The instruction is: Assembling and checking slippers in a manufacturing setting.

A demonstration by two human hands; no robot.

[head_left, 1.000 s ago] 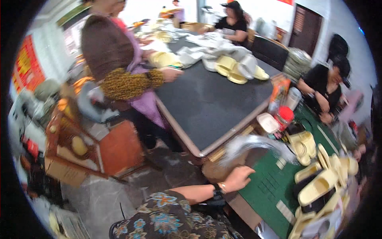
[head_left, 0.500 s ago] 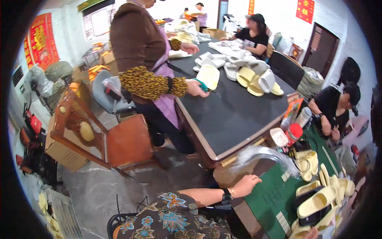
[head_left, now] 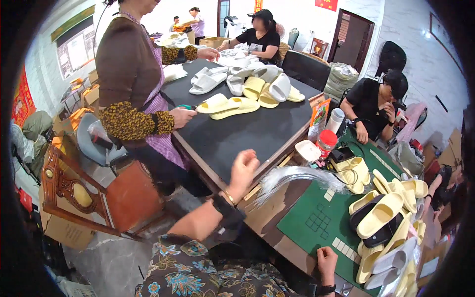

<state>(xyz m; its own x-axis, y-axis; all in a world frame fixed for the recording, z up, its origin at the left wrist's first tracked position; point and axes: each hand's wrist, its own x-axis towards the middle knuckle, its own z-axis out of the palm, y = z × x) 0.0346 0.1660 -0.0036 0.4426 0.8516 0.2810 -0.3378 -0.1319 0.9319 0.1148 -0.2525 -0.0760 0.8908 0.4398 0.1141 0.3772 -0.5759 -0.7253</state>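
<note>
My left hand point(head_left: 244, 171), with a bracelet and a dark band at the wrist, is raised beside the dark table's near edge. Its fingers are curled and no object shows in them. By the near edge of the green mat point(head_left: 292, 222), my right hand point(head_left: 326, 262) is closed; whatever it may hold is hidden. A bundle of clear plastic strands point(head_left: 297, 183) lies between the dark table and the mat. To the right are piled pale yellow slippers point(head_left: 381, 215), with a pair of grey slippers point(head_left: 393, 262) nearest me.
A co-worker point(head_left: 131, 74) stands at the dark table point(head_left: 213, 143), one hand at yellow slippers point(head_left: 230, 106). Grey and yellow slippers cover its far part. A red-lidded jar point(head_left: 326, 143) and white tub point(head_left: 308, 151) stand beyond the strands. A wooden chair point(head_left: 128, 198) is at left.
My left hand has lifted off the mat's edge toward the dark table, its fingers now curled. My right hand has come into fuller view. The co-worker's slipper is now lower, beside another. The view has shifted.
</note>
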